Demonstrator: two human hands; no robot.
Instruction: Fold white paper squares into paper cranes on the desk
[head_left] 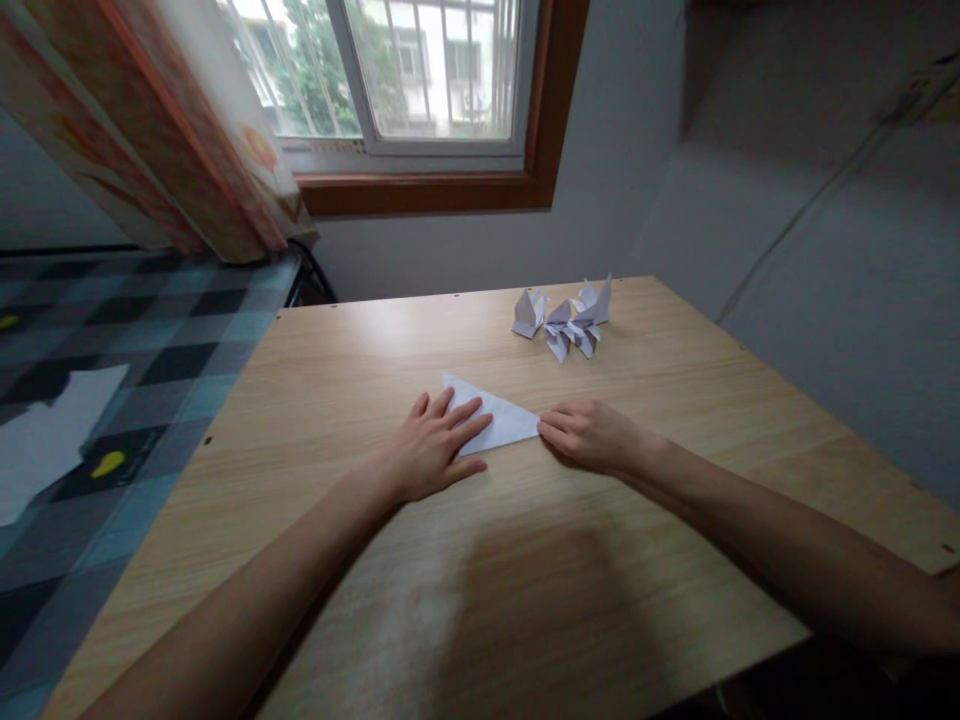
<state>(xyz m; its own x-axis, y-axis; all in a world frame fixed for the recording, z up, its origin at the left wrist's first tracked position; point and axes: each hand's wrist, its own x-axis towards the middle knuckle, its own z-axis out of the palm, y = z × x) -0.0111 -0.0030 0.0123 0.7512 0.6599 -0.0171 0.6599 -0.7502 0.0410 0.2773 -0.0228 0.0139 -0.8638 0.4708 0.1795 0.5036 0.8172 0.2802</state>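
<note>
Best pinned flat on light wooden table (pixel 675 560): white folded paper triangle (pixel 504 422) under spread, open-palmed left hand (pixel 435 450), curled right hand (pixel 592 436) pressing its tip, pinch unclear.

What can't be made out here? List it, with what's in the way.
Head view only.
Paper triangle: its near-left part lies under the flat left hand.
Right hand: fingertips curl at the triangle's right corner; pinching or pressing, cannot tell.
Folded paper figures: too small to count or name.
White sheet on the checked cloth: cut off by the left edge.
</note>
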